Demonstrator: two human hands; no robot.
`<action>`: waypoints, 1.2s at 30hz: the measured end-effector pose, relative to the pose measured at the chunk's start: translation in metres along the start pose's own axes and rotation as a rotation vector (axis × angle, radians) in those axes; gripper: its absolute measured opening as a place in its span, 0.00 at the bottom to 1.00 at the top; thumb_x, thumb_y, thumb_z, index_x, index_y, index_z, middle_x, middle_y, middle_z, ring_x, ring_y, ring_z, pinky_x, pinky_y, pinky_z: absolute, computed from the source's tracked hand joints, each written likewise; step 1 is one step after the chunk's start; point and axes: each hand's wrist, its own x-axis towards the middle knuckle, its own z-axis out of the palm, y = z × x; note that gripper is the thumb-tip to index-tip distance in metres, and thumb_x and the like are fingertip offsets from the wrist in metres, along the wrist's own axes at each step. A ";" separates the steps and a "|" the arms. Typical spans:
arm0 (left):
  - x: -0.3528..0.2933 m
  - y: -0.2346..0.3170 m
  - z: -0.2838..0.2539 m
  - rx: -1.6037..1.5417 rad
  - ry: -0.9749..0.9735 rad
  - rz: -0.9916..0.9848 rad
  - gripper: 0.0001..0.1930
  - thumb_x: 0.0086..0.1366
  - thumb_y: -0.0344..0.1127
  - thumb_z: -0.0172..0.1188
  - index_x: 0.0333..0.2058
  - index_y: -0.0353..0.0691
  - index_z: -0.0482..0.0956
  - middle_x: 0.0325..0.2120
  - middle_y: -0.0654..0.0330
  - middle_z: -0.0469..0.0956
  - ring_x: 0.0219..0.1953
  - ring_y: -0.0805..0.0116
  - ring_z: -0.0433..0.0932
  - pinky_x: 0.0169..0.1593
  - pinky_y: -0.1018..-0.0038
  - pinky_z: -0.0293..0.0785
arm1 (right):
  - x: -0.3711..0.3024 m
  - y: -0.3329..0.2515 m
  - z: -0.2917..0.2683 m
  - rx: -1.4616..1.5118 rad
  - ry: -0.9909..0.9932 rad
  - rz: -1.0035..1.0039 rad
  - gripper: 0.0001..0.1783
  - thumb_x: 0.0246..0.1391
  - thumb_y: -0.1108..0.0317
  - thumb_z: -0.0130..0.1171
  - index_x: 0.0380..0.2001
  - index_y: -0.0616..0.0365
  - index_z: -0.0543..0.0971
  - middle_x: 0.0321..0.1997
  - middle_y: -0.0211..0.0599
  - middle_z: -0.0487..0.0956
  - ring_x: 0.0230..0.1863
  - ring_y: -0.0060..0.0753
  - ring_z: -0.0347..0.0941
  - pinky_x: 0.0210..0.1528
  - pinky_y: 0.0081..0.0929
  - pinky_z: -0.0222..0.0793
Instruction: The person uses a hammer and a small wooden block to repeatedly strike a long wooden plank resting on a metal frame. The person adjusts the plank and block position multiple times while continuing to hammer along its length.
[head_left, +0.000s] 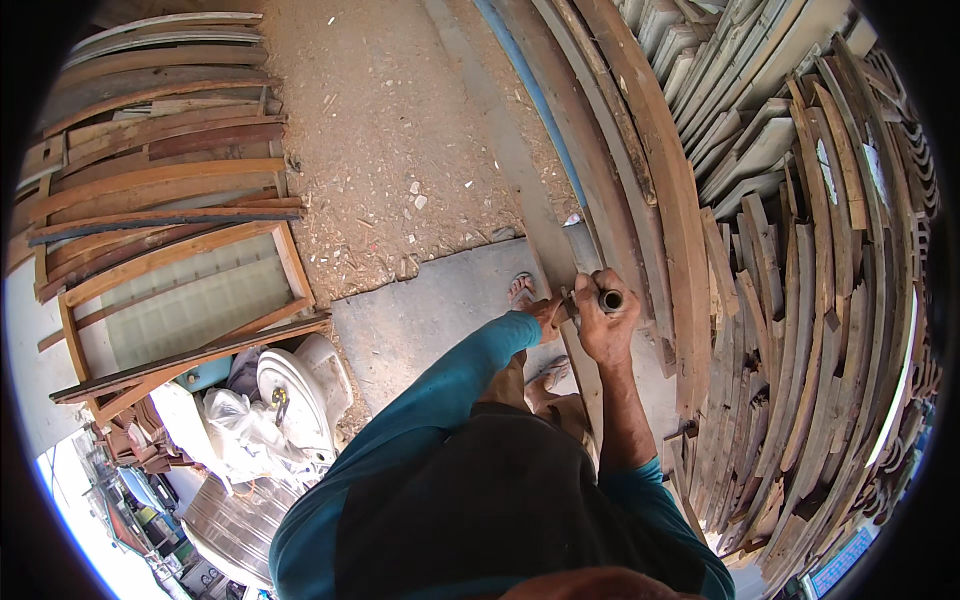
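A long narrow wooden plank [545, 225] runs from the far side of the floor back toward my body, passing between my feet. Over it, my right hand [603, 335] is closed around a tool with a round, hollow tube-like handle end [611, 299]. The tool's other end is hidden under that hand. Just to the left, my left hand [546, 317] lies at the plank's edge with fingers curled, near a small dark piece between the two hands. What these fingers hold is not clear. My sandalled feet stand on either side of the plank.
Long timber beams [660, 190] lie along the right, beside a dense stack of old boards [800, 350]. Wooden frames and slats [180, 240] are piled at left. White plastic goods [300, 395] stand nearer. A grey sheet [430, 310] covers part of the chip-strewn dirt floor [380, 130].
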 end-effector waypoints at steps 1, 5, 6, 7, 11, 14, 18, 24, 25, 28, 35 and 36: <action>-0.001 0.011 -0.004 -0.009 0.011 -0.019 0.47 0.53 0.35 0.66 0.70 0.45 0.52 0.43 0.41 0.80 0.46 0.40 0.80 0.49 0.53 0.78 | -0.001 0.006 -0.001 -0.020 -0.015 0.005 0.15 0.61 0.71 0.59 0.21 0.58 0.70 0.18 0.26 0.70 0.21 0.17 0.63 0.24 0.24 0.59; 0.011 0.014 -0.007 -0.052 0.044 0.016 0.44 0.53 0.32 0.64 0.68 0.47 0.56 0.46 0.41 0.79 0.44 0.43 0.81 0.49 0.55 0.78 | 0.042 0.007 0.004 -0.051 0.085 0.116 0.16 0.63 0.71 0.53 0.20 0.57 0.67 0.16 0.28 0.68 0.17 0.18 0.61 0.21 0.24 0.57; 0.006 0.044 -0.025 -0.065 -0.064 -0.097 0.47 0.53 0.33 0.67 0.70 0.49 0.52 0.46 0.41 0.79 0.44 0.42 0.81 0.49 0.55 0.78 | 0.016 0.020 -0.018 0.033 0.112 0.072 0.17 0.63 0.70 0.54 0.19 0.57 0.67 0.16 0.28 0.68 0.18 0.18 0.61 0.22 0.24 0.59; 0.003 0.043 -0.028 0.064 -0.084 -0.115 0.49 0.53 0.35 0.69 0.71 0.51 0.51 0.48 0.42 0.79 0.46 0.43 0.80 0.51 0.55 0.78 | -0.020 0.023 -0.038 0.136 0.117 0.026 0.17 0.63 0.70 0.54 0.19 0.57 0.66 0.16 0.28 0.69 0.19 0.18 0.62 0.23 0.24 0.60; -0.027 0.065 -0.022 0.327 0.077 -0.006 0.47 0.55 0.34 0.68 0.71 0.59 0.55 0.55 0.46 0.76 0.54 0.44 0.77 0.58 0.54 0.74 | -0.129 0.025 -0.097 0.443 0.251 -0.056 0.14 0.62 0.71 0.52 0.21 0.58 0.67 0.18 0.38 0.72 0.20 0.25 0.64 0.28 0.31 0.67; -0.048 0.091 -0.012 0.492 -0.108 -0.094 0.47 0.57 0.36 0.66 0.72 0.63 0.52 0.59 0.49 0.72 0.57 0.46 0.75 0.60 0.54 0.73 | -0.164 0.009 -0.110 0.392 0.262 -0.049 0.14 0.62 0.70 0.54 0.22 0.59 0.68 0.18 0.36 0.72 0.21 0.25 0.65 0.28 0.30 0.66; -0.107 0.119 0.021 0.489 -0.158 -0.015 0.45 0.60 0.35 0.66 0.72 0.68 0.53 0.61 0.50 0.68 0.62 0.44 0.69 0.62 0.49 0.67 | -0.218 -0.038 -0.115 0.226 0.326 0.198 0.18 0.61 0.67 0.56 0.18 0.59 0.68 0.18 0.25 0.69 0.22 0.15 0.62 0.25 0.22 0.59; -0.184 0.173 0.071 0.847 -0.503 0.087 0.42 0.61 0.37 0.66 0.71 0.65 0.55 0.67 0.43 0.60 0.68 0.47 0.63 0.66 0.48 0.62 | -0.293 -0.066 -0.122 -0.195 0.134 0.396 0.16 0.62 0.63 0.59 0.26 0.65 0.75 0.17 0.36 0.71 0.19 0.28 0.67 0.26 0.35 0.65; -0.190 0.163 0.083 0.894 -0.539 0.094 0.42 0.61 0.36 0.66 0.71 0.63 0.55 0.67 0.43 0.59 0.69 0.48 0.62 0.66 0.48 0.62 | -0.309 -0.066 -0.123 -0.245 0.106 0.449 0.15 0.62 0.62 0.60 0.28 0.65 0.77 0.18 0.39 0.74 0.20 0.32 0.70 0.28 0.37 0.67; -0.195 0.156 0.115 0.935 -0.561 0.209 0.32 0.61 0.38 0.66 0.64 0.48 0.67 0.64 0.47 0.65 0.65 0.44 0.67 0.63 0.50 0.67 | -0.368 -0.045 -0.124 -0.300 0.122 0.512 0.13 0.60 0.62 0.61 0.33 0.64 0.81 0.22 0.49 0.80 0.23 0.42 0.78 0.32 0.41 0.72; -0.181 0.107 0.191 0.892 -0.920 0.355 0.18 0.63 0.42 0.60 0.49 0.42 0.81 0.51 0.47 0.80 0.52 0.48 0.79 0.59 0.56 0.72 | -0.437 -0.050 -0.113 -0.354 0.270 0.641 0.18 0.52 0.58 0.65 0.34 0.64 0.81 0.28 0.59 0.81 0.38 0.63 0.78 0.45 0.50 0.72; -0.181 0.110 0.201 0.862 -0.924 0.356 0.18 0.63 0.42 0.60 0.49 0.41 0.81 0.50 0.47 0.80 0.51 0.50 0.79 0.57 0.57 0.73 | -0.445 -0.055 -0.115 -0.375 0.291 0.692 0.14 0.50 0.60 0.63 0.32 0.62 0.82 0.29 0.59 0.81 0.37 0.63 0.79 0.41 0.52 0.73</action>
